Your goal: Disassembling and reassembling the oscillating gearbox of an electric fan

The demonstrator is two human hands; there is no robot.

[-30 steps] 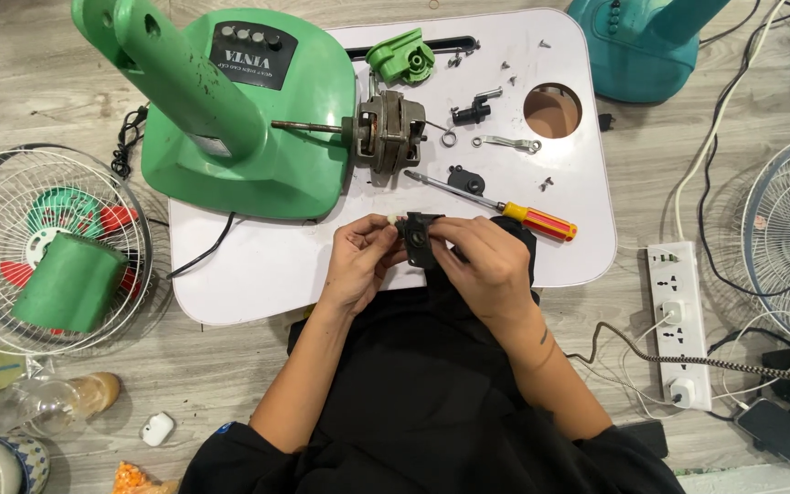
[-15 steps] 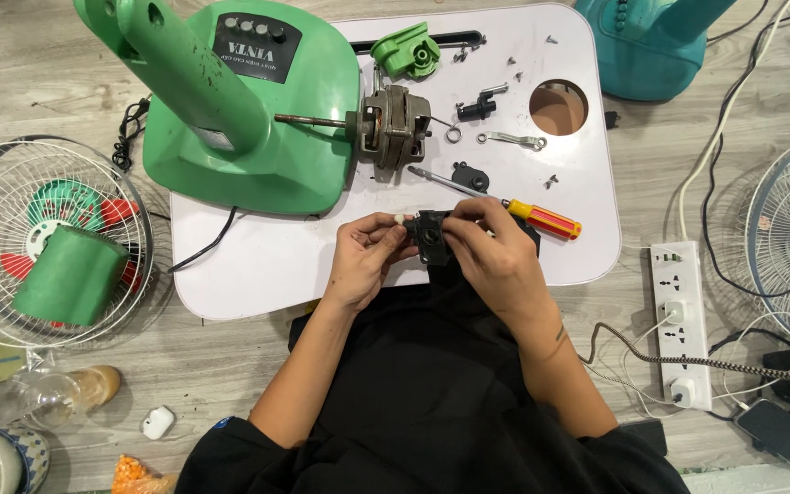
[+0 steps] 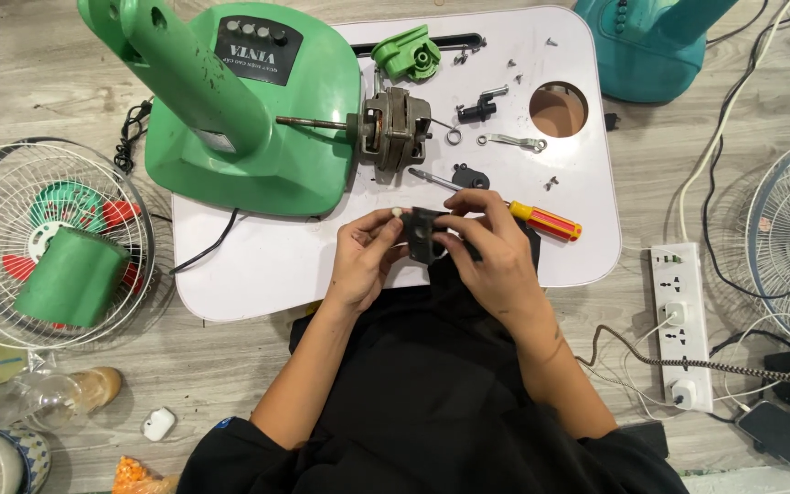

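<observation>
From my remote feed, the white table [image 3: 258,274] anchors the scene: a green fan base [image 3: 258,110] lies on its far left part, a bare motor [image 3: 393,133] just right of that. A wire fan guard [image 3: 48,242] rests on the floor off the table's left edge. A red-and-yellow screwdriver [image 3: 541,220] lies near the table's front right. At the front edge, my left hand [image 3: 363,256] and right hand [image 3: 496,252] both pinch 1 small black part [image 3: 422,235], fingers closed around it.
</observation>
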